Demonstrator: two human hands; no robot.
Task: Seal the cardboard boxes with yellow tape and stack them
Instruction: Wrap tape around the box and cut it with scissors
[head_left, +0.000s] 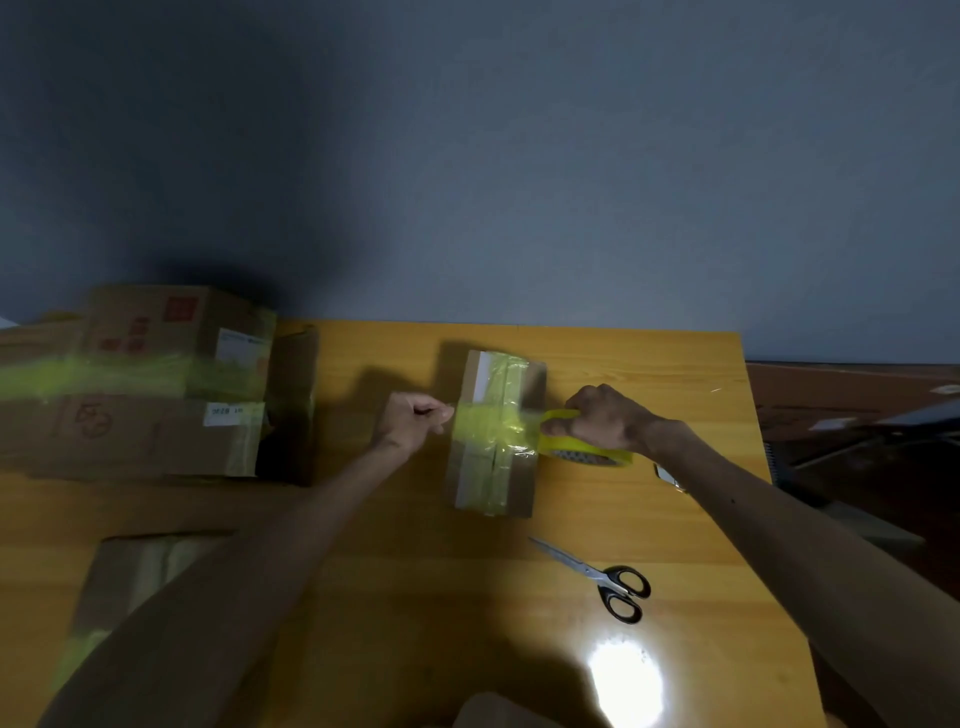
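A small cardboard box (514, 483) lies in the middle of the wooden table (395, 571), with yellow tape running along its top seam. A second strip of yellow tape (488, 428) stretches across it from left to right. My left hand (413, 423) pinches the strip's free end at the box's left edge. My right hand (605, 418) grips the yellow tape roll (587, 449) just right of the box. Taped boxes (145, 384) stand stacked at the far left.
Black-handled scissors (597, 577) lie on the table in front of the small box. Another cardboard box (135, 577) sits at the near left under my left forearm. A cardboard corner (493, 709) shows at the bottom edge. The table's right edge drops to a dark floor.
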